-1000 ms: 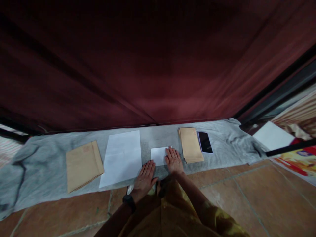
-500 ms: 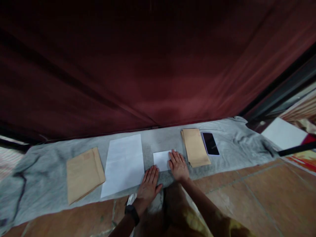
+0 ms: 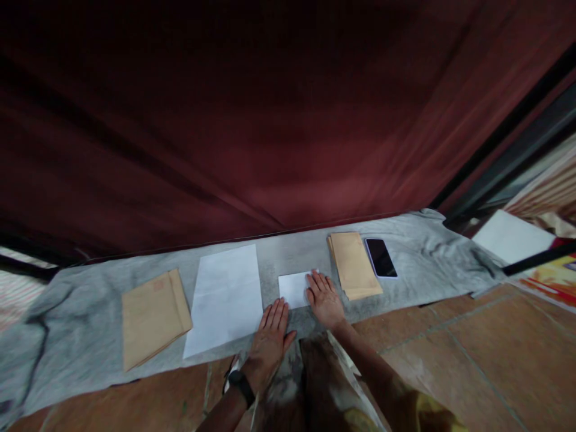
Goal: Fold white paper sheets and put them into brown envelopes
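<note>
A small folded-looking white paper [image 3: 292,289] lies flat on the grey cloth in front of me. My right hand [image 3: 324,300] rests palm down over its right end, fingers stretched out. Beside its lower left corner, my left hand [image 3: 270,333] lies flat with fingers extended, its tips at the edge of the small paper and near a large white sheet [image 3: 227,297]. To the right of my right hand is a stack of brown envelopes [image 3: 356,264]. Larger brown envelopes [image 3: 153,318] lie left of the large sheet.
A phone [image 3: 381,258] with a purple edge sits right of the narrow envelopes. The grey cloth [image 3: 427,258] covers a long narrow surface against a dark red hanging [image 3: 288,150]. Brown floor tiles [image 3: 432,360] show in front; a white panel [image 3: 515,237] stands at far right.
The view has shifted slightly, so things on the right appear a little higher and further left. Both hands stay flat in nearly the same places.
</note>
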Demonstrator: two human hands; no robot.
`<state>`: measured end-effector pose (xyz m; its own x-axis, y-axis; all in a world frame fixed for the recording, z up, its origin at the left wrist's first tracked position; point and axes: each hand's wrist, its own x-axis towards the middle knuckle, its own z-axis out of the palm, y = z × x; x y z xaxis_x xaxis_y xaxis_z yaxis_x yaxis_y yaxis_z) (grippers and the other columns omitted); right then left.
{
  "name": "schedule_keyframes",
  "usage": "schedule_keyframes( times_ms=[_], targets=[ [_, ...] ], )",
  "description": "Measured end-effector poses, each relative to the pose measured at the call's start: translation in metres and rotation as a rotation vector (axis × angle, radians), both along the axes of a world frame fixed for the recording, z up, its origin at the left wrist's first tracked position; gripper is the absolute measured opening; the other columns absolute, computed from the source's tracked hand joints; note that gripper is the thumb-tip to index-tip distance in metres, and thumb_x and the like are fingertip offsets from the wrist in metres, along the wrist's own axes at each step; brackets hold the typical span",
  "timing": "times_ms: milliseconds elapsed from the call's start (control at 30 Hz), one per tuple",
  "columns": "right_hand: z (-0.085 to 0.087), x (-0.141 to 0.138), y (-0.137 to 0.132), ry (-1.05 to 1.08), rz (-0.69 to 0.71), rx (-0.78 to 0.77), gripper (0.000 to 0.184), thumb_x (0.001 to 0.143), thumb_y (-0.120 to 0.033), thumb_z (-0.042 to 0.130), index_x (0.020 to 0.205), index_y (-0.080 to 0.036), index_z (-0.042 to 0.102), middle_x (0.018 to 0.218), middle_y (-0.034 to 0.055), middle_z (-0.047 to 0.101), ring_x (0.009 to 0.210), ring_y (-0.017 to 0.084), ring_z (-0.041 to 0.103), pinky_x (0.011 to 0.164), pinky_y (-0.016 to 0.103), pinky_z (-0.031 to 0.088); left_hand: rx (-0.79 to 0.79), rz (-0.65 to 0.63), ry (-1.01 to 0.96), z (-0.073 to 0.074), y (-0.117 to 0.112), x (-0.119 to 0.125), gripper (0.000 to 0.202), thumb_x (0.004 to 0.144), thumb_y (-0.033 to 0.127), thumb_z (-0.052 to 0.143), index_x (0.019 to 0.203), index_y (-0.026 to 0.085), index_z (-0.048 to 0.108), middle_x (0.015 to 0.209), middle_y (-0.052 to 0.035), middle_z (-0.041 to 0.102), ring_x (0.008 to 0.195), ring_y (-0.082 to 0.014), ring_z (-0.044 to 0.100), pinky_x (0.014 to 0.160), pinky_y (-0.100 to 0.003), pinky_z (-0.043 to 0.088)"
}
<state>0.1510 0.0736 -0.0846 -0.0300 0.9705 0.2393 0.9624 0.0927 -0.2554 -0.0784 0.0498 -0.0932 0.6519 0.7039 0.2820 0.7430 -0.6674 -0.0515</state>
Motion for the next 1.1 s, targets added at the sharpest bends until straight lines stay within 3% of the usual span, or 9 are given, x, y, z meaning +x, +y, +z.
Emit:
schedule_keyframes(
  times_ms=[267, 433, 567, 667, 800, 933, 1100],
  targets=[
    [-0.002, 0.000, 0.000, -0.004, -0.007, 0.027, 0.049, 0.103, -0.032, 0.037, 0.150, -0.018, 0.045, 0.154, 0.0105, 0.045, 0.144, 0.024, 0.039, 0.117, 0.044, 0.028, -0.045, 0.017, 0.001, 0.005, -0.002, 0.001, 0.068, 0.097, 0.047, 0.048, 0.150, 0.007, 0.036, 0.154, -0.0181, 0.044, 0.145, -0.0279, 0.038, 0.116, -0.046, 0.037],
    [-0.004, -0.001, 0.000, -0.028, -0.011, 0.031, 0.049, 0.104, -0.032, 0.036, 0.149, -0.017, 0.046, 0.154, 0.0109, 0.044, 0.144, 0.025, 0.039, 0.116, 0.044, 0.029, -0.053, 0.037, -0.040, 0.016, -0.006, 0.005, 0.063, 0.098, 0.047, 0.044, 0.149, 0.011, 0.039, 0.151, -0.0167, 0.049, 0.143, -0.0268, 0.042, 0.116, -0.047, 0.037],
    [-0.007, -0.001, 0.001, -0.036, -0.004, 0.033, 0.048, 0.104, -0.032, 0.035, 0.149, -0.017, 0.046, 0.155, 0.0101, 0.044, 0.144, 0.025, 0.039, 0.117, 0.044, 0.029, -0.043, 0.103, -0.032, 0.030, 0.004, 0.025, 0.048, 0.101, 0.040, 0.037, 0.134, 0.012, 0.057, 0.133, -0.0160, 0.065, 0.131, -0.0279, 0.055, 0.119, -0.054, 0.030],
    [-0.010, 0.001, 0.002, -0.036, -0.005, 0.023, 0.049, 0.104, -0.034, 0.035, 0.149, -0.018, 0.045, 0.155, 0.0101, 0.044, 0.144, 0.025, 0.038, 0.117, 0.045, 0.029, -0.025, 0.107, -0.028, 0.033, 0.022, 0.045, 0.043, 0.100, 0.026, 0.036, 0.133, 0.009, 0.058, 0.136, -0.0171, 0.062, 0.136, -0.0282, 0.051, 0.121, -0.054, 0.026],
    [-0.011, 0.007, 0.001, -0.063, 0.040, 0.014, 0.048, 0.104, -0.033, 0.037, 0.149, -0.019, 0.046, 0.156, 0.0090, 0.043, 0.145, 0.023, 0.037, 0.118, 0.043, 0.029, -0.041, 0.097, -0.048, 0.021, 0.040, 0.058, 0.051, 0.098, 0.027, 0.038, 0.146, 0.010, 0.045, 0.153, -0.0162, 0.047, 0.144, -0.0268, 0.041, 0.120, -0.051, 0.029],
    [-0.007, 0.008, 0.005, -0.091, 0.026, -0.015, 0.048, 0.102, -0.029, 0.038, 0.148, -0.020, 0.047, 0.155, 0.0086, 0.044, 0.144, 0.023, 0.039, 0.119, 0.044, 0.028, -0.037, 0.089, -0.080, 0.003, 0.044, 0.054, 0.058, 0.099, 0.031, 0.037, 0.153, 0.012, 0.034, 0.156, -0.0143, 0.043, 0.145, -0.0255, 0.038, 0.120, -0.049, 0.029],
    [0.003, -0.018, 0.009, -0.044, 0.003, -0.008, 0.048, 0.104, -0.033, 0.035, 0.148, -0.021, 0.047, 0.153, 0.0086, 0.046, 0.144, 0.025, 0.040, 0.121, 0.049, 0.025, -0.027, 0.091, -0.110, -0.014, 0.046, 0.053, 0.065, 0.097, 0.028, 0.035, 0.159, 0.013, 0.019, 0.157, -0.0151, 0.040, 0.147, -0.0277, 0.036, 0.120, -0.053, 0.026]
  ],
)
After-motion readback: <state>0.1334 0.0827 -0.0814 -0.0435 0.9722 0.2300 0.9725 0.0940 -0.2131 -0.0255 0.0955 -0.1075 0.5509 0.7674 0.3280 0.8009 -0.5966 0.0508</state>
